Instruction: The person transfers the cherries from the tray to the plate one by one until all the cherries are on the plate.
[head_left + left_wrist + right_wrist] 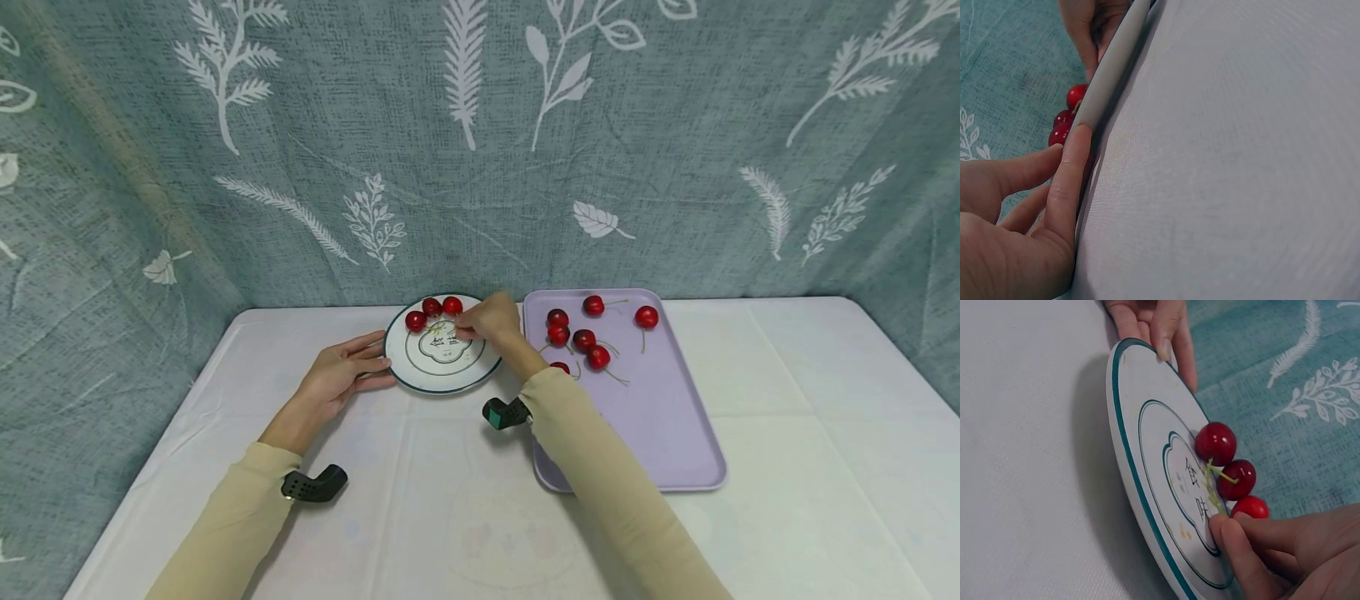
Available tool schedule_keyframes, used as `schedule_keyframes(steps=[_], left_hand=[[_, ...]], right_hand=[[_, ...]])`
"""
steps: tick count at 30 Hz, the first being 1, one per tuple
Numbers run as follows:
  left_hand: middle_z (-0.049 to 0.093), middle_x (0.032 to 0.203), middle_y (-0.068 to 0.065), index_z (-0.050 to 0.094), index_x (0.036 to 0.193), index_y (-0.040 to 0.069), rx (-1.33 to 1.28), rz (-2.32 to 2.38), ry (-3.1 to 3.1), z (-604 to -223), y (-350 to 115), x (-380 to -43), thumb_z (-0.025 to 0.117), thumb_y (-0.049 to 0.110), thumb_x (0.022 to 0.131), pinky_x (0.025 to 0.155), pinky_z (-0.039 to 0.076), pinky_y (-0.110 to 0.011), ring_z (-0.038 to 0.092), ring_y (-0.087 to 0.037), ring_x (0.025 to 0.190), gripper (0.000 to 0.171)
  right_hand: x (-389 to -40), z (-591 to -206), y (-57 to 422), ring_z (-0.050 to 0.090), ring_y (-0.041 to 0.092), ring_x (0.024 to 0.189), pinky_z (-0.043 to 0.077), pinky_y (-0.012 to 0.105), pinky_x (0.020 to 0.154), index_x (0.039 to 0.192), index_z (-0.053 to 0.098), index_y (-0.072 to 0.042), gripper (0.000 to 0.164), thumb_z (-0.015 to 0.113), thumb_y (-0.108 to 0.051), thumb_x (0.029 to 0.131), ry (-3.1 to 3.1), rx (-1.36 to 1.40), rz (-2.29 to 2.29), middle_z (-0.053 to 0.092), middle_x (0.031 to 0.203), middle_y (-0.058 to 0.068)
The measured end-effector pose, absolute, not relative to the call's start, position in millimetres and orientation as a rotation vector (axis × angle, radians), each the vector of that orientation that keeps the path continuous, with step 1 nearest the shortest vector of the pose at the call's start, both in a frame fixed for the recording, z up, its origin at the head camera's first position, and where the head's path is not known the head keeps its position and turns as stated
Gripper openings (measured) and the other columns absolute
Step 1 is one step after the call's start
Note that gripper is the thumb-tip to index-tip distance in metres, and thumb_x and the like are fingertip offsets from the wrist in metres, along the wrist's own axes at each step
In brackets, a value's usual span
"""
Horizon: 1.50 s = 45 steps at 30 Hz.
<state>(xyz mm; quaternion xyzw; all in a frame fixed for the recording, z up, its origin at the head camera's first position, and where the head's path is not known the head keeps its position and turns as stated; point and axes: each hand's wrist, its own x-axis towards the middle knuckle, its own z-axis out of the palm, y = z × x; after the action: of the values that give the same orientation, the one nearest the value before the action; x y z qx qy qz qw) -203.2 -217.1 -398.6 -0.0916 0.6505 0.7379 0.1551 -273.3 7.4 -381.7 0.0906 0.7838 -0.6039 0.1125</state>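
A white plate (442,379) with a dark green rim carries three red cherries (1215,443) near its far edge, their green stems (1211,481) lying over the printed centre. The left hand (339,372) grips the plate's left rim, thumb at the edge and fingers along the side and underneath. Over the far right part of the plate is the right hand (491,321). Its thumb and forefinger come together beside the cherries, pinching a cherry stem at the fingertips in the right wrist view. The left wrist view has the plate edge-on, hiding most of its top.
To the right lies a lilac tray (660,433) with several stemmed cherries (597,357), mostly in its far half. The right sleeve (600,450) crosses over its left side. A white cloth (405,517) covers the table, and a patterned green curtain (465,225) hangs behind.
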Motion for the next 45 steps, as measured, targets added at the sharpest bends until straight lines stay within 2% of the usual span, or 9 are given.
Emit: schedule_keyframes(steps=[5, 10, 15, 22, 26, 31, 37, 40, 45], left_hand=[[0.03, 0.154, -0.025, 0.027, 0.154, 0.003, -0.262, 2.107, 1.868, -397.5, -215.4, -203.1, 0.054, -0.009, 0.096, 0.086, 0.06, -0.028, 0.069, -0.01, 0.088, 0.065], [0.03, 0.154, -0.024, 0.027, 0.154, 0.004, -0.273, 2.093, 1.884, -397.1, -214.0, -203.1, 0.055, -0.008, 0.096, 0.086, 0.06, -0.029, 0.069, -0.01, 0.088, 0.066], [0.029, 0.155, -0.023, 0.027, 0.154, 0.004, -0.293, 2.082, 1.888, -395.7, -213.8, -202.9, 0.054, -0.008, 0.096, 0.086, 0.06, -0.029, 0.069, -0.01, 0.088, 0.066], [0.029, 0.155, -0.024, 0.027, 0.154, 0.004, -0.293, 2.1, 1.872, -397.8, -216.2, -203.2, 0.055, -0.009, 0.095, 0.085, 0.06, -0.029, 0.069, -0.01, 0.088, 0.067], [0.028, 0.155, -0.025, 0.027, 0.154, 0.003, -0.284, 2.11, 1.863, -398.4, -216.9, -203.5, 0.055, -0.009, 0.095, 0.085, 0.06, -0.029, 0.069, -0.01, 0.087, 0.067], [0.028, 0.155, -0.025, 0.027, 0.154, 0.003, -0.275, 2.117, 1.854, -398.4, -216.9, -203.6, 0.055, -0.009, 0.095, 0.085, 0.06, -0.029, 0.069, -0.01, 0.087, 0.067], [0.028, 0.155, -0.024, 0.027, 0.154, 0.004, -0.284, 2.116, 1.85, -397.6, -216.0, -203.7, 0.054, -0.009, 0.095, 0.085, 0.06, -0.029, 0.069, -0.01, 0.087, 0.067], [0.027, 0.156, -0.024, 0.026, 0.154, 0.004, -0.287, 2.112, 1.851, -397.4, -215.7, -204.1, 0.054, -0.009, 0.095, 0.086, 0.06, -0.029, 0.069, -0.01, 0.088, 0.067], [0.028, 0.156, -0.024, 0.027, 0.154, 0.004, -0.3, 2.109, 1.849, -396.6, -215.8, -204.5, 0.054, -0.01, 0.095, 0.086, 0.06, -0.029, 0.069, -0.01, 0.088, 0.066]], right_hand=[[-274.2, -381.3, 6.2, 0.07, 0.014, 0.058, 0.061, 0.021, 0.057, 0.093, 0.076, 0.007, 0.012, 0.077, 0.0, 0.082, 2.331, 0.327, -1.735, 0.073, 0.085, 0.019], [-275.1, -380.3, 7.9, 0.067, 0.011, 0.054, 0.06, 0.019, 0.055, 0.093, 0.076, 0.006, 0.012, 0.077, -0.002, 0.083, 2.346, 0.334, -1.691, 0.074, 0.085, 0.017], [-271.2, -376.8, 15.1, 0.071, 0.016, 0.062, 0.06, 0.02, 0.058, 0.091, 0.077, 0.004, 0.012, 0.077, -0.006, 0.084, 2.389, 0.241, -1.659, 0.074, 0.081, 0.015], [-267.4, -366.5, 27.5, 0.073, 0.023, 0.081, 0.063, 0.027, 0.072, 0.096, 0.077, 0.004, 0.013, 0.073, -0.006, 0.087, 2.417, 0.118, -1.642, 0.074, 0.09, 0.016], [-265.4, -359.3, 34.7, 0.073, 0.024, 0.081, 0.063, 0.032, 0.077, 0.098, 0.075, 0.006, 0.015, 0.072, -0.004, 0.088, 2.384, 0.075, -1.686, 0.073, 0.094, 0.019], [-266.0, -351.4, 44.3, 0.072, 0.025, 0.079, 0.064, 0.033, 0.076, 0.104, 0.072, 0.01, 0.019, 0.069, -0.003, 0.091, 2.327, 0.014, -1.715, 0.072, 0.099, 0.023], [-270.3, -337.4, 66.0, 0.071, 0.034, 0.09, 0.064, 0.035, 0.078, 0.108, 0.071, 0.01, 0.023, 0.069, -0.003, 0.09, 2.345, -0.049, -1.646, 0.071, 0.101, 0.025], [-273.8, -327.9, 85.1, 0.072, 0.029, 0.081, 0.063, 0.036, 0.079, 0.11, 0.069, 0.013, 0.025, 0.069, -0.003, 0.09, 2.368, -0.084, -1.586, 0.071, 0.098, 0.025], [-284.3, -313.9, 126.0, 0.068, 0.013, 0.063, 0.064, 0.033, 0.075, 0.113, 0.064, 0.017, 0.03, 0.066, -0.003, 0.092, 2.402, -0.091, -1.489, 0.073, 0.084, 0.017]])
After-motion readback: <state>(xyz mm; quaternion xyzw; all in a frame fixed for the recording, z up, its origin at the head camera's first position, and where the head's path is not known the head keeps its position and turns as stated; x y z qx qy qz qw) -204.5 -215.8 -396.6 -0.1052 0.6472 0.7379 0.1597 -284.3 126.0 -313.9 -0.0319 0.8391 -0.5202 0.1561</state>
